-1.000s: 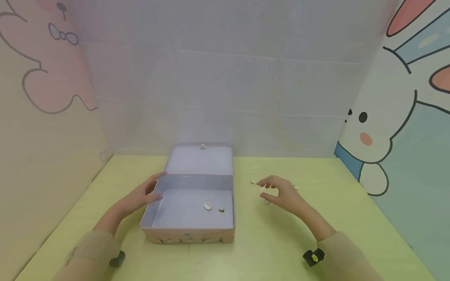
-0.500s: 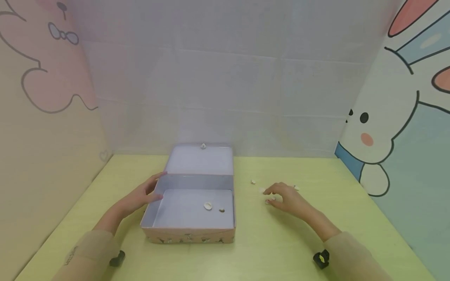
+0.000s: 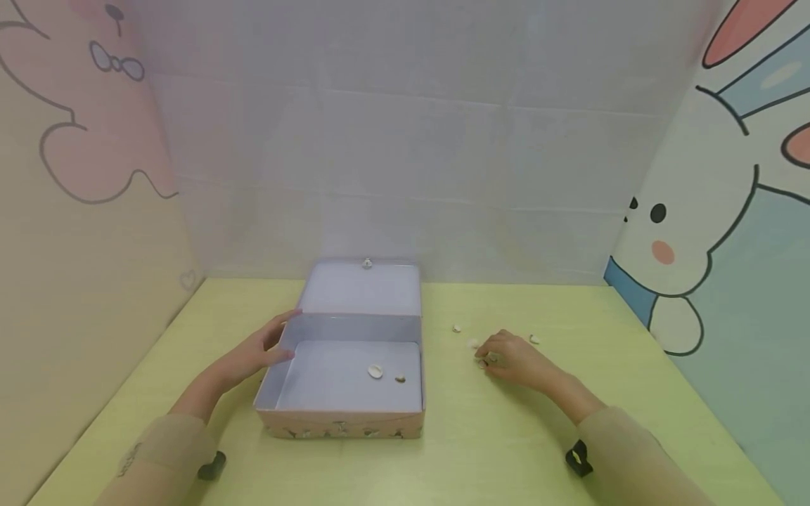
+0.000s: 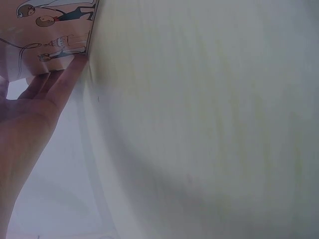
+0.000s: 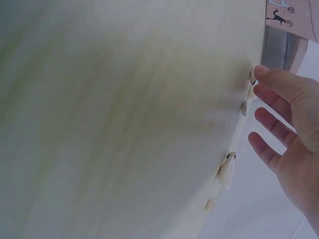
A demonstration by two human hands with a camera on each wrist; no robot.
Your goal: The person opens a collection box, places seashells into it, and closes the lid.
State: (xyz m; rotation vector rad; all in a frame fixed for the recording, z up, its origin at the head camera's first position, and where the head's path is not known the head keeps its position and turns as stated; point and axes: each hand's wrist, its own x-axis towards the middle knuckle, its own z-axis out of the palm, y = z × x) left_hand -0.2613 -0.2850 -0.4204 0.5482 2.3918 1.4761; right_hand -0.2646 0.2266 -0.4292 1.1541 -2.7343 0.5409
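Note:
A lidded box with a pink patterned outside and pale inside stands open on the table. My left hand holds its left wall, thumb over the rim; in the left wrist view the fingers lie against the patterned side. Inside are a white shell and a small brown shell. Right of the box, my right hand is down at the table. Its thumb and forefinger pinch a small seashell, partly covered by the fingertips; the other fingers are spread.
More shells lie around the right hand: one towards the box, a pale one by the fingertips, another behind the hand. The box lid leans back towards the white rear wall. Cartoon-printed panels flank the table.
My right hand has moved slightly right and down to the table, and its thumb and forefinger have come together at a shell. The left hand stays on the box.

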